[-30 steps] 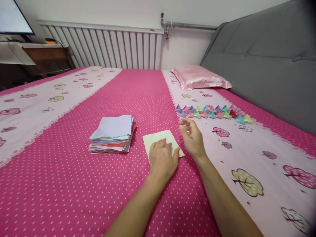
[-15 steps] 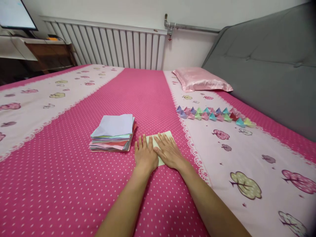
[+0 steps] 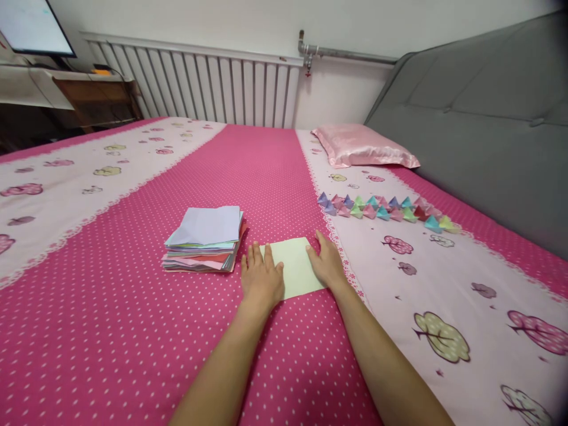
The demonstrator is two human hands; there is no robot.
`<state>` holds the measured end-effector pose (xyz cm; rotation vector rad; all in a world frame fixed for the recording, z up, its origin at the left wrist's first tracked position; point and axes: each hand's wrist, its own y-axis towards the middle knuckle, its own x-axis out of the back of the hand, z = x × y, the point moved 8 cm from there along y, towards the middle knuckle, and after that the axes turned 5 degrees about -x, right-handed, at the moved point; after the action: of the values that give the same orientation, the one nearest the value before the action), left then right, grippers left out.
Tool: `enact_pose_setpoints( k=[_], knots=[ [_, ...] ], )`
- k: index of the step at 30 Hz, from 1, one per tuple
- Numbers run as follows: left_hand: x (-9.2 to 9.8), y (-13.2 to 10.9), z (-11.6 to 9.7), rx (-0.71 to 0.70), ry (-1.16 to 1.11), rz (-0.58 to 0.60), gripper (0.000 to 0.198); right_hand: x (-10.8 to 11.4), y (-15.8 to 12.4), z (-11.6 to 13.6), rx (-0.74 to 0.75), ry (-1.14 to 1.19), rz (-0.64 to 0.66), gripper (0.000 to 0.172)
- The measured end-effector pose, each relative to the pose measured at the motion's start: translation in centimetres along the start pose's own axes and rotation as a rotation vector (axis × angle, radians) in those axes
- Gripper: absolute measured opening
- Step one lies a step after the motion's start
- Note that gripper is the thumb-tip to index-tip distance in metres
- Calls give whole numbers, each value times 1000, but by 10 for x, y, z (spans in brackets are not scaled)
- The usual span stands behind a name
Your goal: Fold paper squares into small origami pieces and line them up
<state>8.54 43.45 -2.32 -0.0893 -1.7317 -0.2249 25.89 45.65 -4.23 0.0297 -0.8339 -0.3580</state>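
Observation:
A pale green sheet of paper (image 3: 299, 266) lies flat on the pink dotted bedspread (image 3: 213, 355). My left hand (image 3: 261, 278) rests with spread fingers over the sheet's left edge, palm down. At the right edge is my right hand (image 3: 328, 260), turned on its side with thumb and fingers apart; the thumb reaches over the paper's edge. Whether the right fingers touch the sheet, I cannot tell. Left of my left hand stands a stack of coloured paper sheets (image 3: 206, 228), with a lavender one on top.
Several small folded paper pieces (image 3: 384, 210) in mixed colours stand in two rows at the right. Behind them lies a pink pillow (image 3: 361, 147), beside a grey headboard (image 3: 479, 112). A white radiator (image 3: 199, 83) runs along the wall; a monitor (image 3: 33, 29) is at the far left.
My right hand has slid right, off the middle of the sheet to its right edge, and turned onto its side. More of the paper shows. My left hand has stayed in place.

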Motion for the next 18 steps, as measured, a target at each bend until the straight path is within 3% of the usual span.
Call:
enact_pose_setpoints(
  k=[4, 8, 11, 15, 18],
  knots=[
    [12, 1, 0, 20, -46, -40, 53, 3, 6, -18, -172, 402, 43, 59],
    [21, 2, 0, 15, -74, -70, 48, -2, -2, -10, -252, 741, 205, 65],
    [23, 2, 1, 25, -96, -85, 48, 1, -7, -6, -319, 857, 263, 60],
    [30, 2, 4, 35, -114, -163, 51, 16, -1, -19, -444, 929, 101, 45],
    [34, 2, 4, 28, -119, -212, 52, 21, 0, -32, -530, 828, 26, 38]
  ],
)
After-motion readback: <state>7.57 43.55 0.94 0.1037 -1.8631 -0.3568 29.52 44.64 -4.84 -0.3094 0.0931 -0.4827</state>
